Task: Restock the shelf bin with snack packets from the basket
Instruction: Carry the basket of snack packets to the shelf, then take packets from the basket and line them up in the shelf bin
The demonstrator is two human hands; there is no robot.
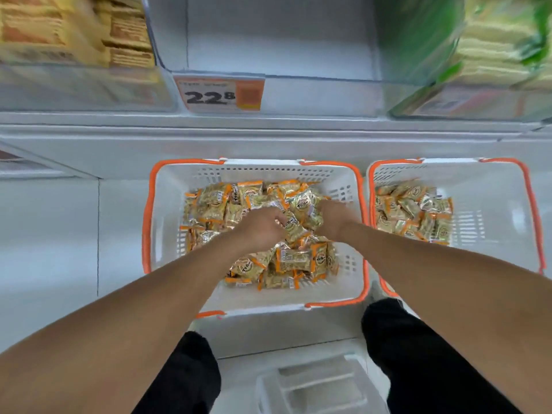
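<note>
Both hands reach down into the white plastic basket with orange rim (167,210), which sits on the floor below the shelf and holds a heap of small gold-and-orange foil snack packets (286,264). The left hand (263,231) curls its fingers around packets near the middle of the heap. The right hand (334,216) is buried among packets; its grip cannot be told. The clear empty shelf bin (277,52) stands above, behind an orange-and-white price tag (219,95). A second, similar basket (507,186) of packets sits just beside on the right.

Bright, even overhead light, soft shadows; wide-angle bending and motion blur toward the upper corners.
</note>
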